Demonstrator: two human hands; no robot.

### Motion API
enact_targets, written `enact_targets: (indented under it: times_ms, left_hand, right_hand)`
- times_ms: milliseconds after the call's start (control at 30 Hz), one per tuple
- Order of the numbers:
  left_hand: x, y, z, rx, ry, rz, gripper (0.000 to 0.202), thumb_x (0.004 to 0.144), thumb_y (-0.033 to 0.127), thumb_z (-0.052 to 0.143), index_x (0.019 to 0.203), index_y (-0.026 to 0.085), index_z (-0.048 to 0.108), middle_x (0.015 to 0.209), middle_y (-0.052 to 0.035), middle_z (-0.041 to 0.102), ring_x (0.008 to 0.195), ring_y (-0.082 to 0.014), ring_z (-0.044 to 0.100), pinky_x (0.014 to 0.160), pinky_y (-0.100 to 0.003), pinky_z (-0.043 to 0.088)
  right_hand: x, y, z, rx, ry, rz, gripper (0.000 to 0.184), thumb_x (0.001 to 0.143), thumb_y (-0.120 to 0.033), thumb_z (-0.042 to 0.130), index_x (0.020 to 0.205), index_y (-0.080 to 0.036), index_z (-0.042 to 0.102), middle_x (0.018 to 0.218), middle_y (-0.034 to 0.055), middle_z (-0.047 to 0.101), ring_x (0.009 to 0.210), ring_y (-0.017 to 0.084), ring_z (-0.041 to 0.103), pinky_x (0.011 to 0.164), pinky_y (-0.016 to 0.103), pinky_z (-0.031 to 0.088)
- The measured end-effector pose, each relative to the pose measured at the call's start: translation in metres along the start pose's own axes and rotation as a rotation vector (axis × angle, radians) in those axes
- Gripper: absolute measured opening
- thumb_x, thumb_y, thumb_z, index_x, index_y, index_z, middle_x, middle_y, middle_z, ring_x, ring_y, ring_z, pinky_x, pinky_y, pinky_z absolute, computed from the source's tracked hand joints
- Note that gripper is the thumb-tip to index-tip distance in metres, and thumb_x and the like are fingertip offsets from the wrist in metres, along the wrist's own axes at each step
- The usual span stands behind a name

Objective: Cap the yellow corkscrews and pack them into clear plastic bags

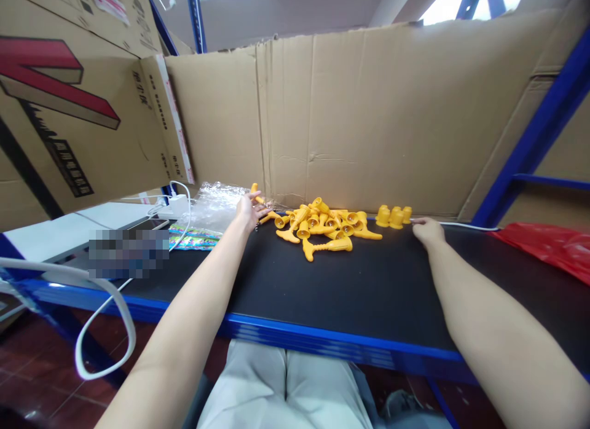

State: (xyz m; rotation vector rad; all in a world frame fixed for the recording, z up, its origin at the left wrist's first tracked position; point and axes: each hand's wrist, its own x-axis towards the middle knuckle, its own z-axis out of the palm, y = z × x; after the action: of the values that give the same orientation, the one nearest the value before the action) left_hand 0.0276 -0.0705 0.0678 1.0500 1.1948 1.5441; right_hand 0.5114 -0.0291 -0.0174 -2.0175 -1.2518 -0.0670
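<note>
Slightly left of centre, my left hand (249, 212) has its thumb and index finger closed on a yellow T-handled piece (255, 188), whose handle sticks up above the fingers. Right beside it is a heap of similar yellow T-handled pieces (322, 219) with twisted stems and cup-shaped ends. One yellow piece (328, 247) lies apart in front of the heap. To the right, several yellow stepped cups (395, 217) stand together. My right hand (429, 233) is just right of these cups, fingers bent and pressed together; what they hold, if anything, is hidden.
The black tabletop (369, 287) has a blue metal front edge. Clear plastic wrap (216, 201), a colourful packet (193, 238) and white cables (188, 214) lie at left. A red plastic bag (548, 244) is at right. A cardboard wall (369, 115) closes the back.
</note>
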Motion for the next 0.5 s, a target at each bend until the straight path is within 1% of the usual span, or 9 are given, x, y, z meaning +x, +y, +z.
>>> enact_targets:
  times_ms: [67,133,167,233,300,367,433,467,500]
  left_hand:
    - [0.011,-0.006,-0.006,0.144,0.093,0.016,0.04,0.077,0.018,0.044,0.116,0.019,0.051,0.097,-0.0075,0.06,0.068,-0.0138,0.064,0.062,-0.028,0.052]
    - [0.025,-0.013,-0.012,0.377,0.14,0.072,0.04,0.074,0.013,0.045,0.112,0.018,0.056,0.094,-0.0087,0.062,0.068,-0.0169,0.064,0.061,-0.03,0.05]
    - [0.031,-0.016,-0.016,0.505,0.134,0.126,0.039,0.072,0.011,0.045,0.108,0.017,0.059,0.096,-0.0099,0.063,0.074,-0.019,0.065,0.065,-0.031,0.05]
    - [0.044,-0.022,-0.024,0.754,0.127,0.233,0.037,0.067,0.007,0.05,0.101,0.015,0.063,0.102,-0.0117,0.063,0.091,-0.0228,0.063,0.076,-0.032,0.048]
    - [0.053,-0.028,-0.03,0.933,0.087,0.26,0.034,0.065,0.01,0.055,0.098,0.015,0.065,0.105,-0.0136,0.063,0.1,-0.0259,0.059,0.082,-0.032,0.045]
    - [0.058,-0.033,-0.032,1.038,0.053,0.253,0.029,0.066,0.016,0.06,0.094,0.016,0.066,0.105,-0.0145,0.064,0.102,-0.0279,0.058,0.083,-0.034,0.044]
    - [0.059,-0.039,-0.032,1.086,0.052,0.236,0.023,0.064,0.02,0.064,0.087,0.017,0.067,0.101,-0.0139,0.065,0.103,-0.029,0.058,0.084,-0.035,0.043]
    - [0.059,-0.042,-0.032,1.09,0.059,0.231,0.021,0.062,0.02,0.066,0.083,0.019,0.067,0.099,-0.0127,0.066,0.104,-0.0292,0.056,0.085,-0.036,0.042]
    - [0.058,-0.045,-0.031,1.059,0.057,0.247,0.019,0.06,0.02,0.067,0.079,0.02,0.066,0.096,-0.0116,0.067,0.106,-0.0298,0.055,0.086,-0.037,0.041]
  right_hand:
    - [-0.002,0.0,-0.002,0.074,0.027,0.093,0.027,0.068,-0.013,0.049,0.09,-0.014,0.065,0.095,0.0171,0.065,0.08,0.024,0.058,0.066,0.032,0.042]
    - [-0.005,0.0,-0.004,0.139,0.05,0.143,0.025,0.068,-0.016,0.054,0.09,-0.015,0.066,0.097,0.0159,0.066,0.081,0.024,0.058,0.068,0.031,0.042]
    - [-0.007,-0.001,-0.004,0.165,0.059,0.163,0.025,0.068,-0.017,0.056,0.09,-0.015,0.067,0.098,0.0156,0.066,0.082,0.024,0.058,0.068,0.031,0.042]
    - [-0.01,-0.003,-0.004,0.206,0.067,0.195,0.026,0.067,-0.018,0.059,0.091,-0.014,0.068,0.099,0.0154,0.066,0.082,0.024,0.059,0.069,0.031,0.043]
    - [-0.014,-0.006,-0.003,0.234,0.067,0.219,0.027,0.066,-0.018,0.061,0.092,-0.014,0.068,0.098,0.0143,0.067,0.082,0.023,0.06,0.07,0.03,0.044]
    - [-0.018,-0.007,0.0,0.252,0.065,0.236,0.028,0.064,-0.018,0.062,0.091,-0.014,0.068,0.096,0.0121,0.068,0.083,0.023,0.061,0.071,0.029,0.045]
    - [-0.021,-0.009,0.002,0.261,0.065,0.24,0.026,0.063,-0.017,0.062,0.089,-0.015,0.068,0.095,0.0101,0.068,0.084,0.022,0.061,0.073,0.029,0.046]
    - [-0.023,-0.009,0.002,0.257,0.066,0.228,0.026,0.063,-0.017,0.061,0.088,-0.015,0.068,0.093,0.0098,0.068,0.084,0.022,0.062,0.073,0.029,0.046]
    - [-0.024,-0.01,0.001,0.232,0.073,0.18,0.024,0.064,-0.016,0.059,0.087,-0.014,0.067,0.091,0.0104,0.068,0.083,0.023,0.062,0.072,0.03,0.047]
